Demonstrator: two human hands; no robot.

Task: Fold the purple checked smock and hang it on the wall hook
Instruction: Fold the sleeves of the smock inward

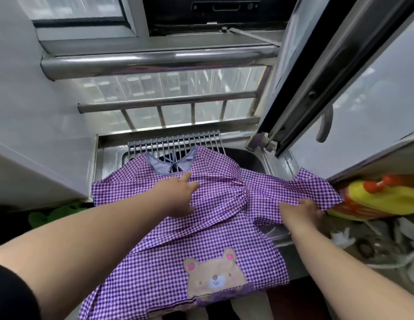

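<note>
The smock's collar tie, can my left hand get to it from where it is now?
Probably yes: the left hand rests flat on the smock just below the collar tie, with nothing between them.

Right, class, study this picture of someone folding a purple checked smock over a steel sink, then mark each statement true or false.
1. The purple checked smock lies spread over the steel sink. True.
2. The left hand lifts the smock into the air. False: it rests flat on it.
3. The right hand grips the smock's sleeve. True.
4. The brown bear patch is by the collar. False: it is near the hem.
5. A yellow plastic bottle lies to the right. True.
</note>
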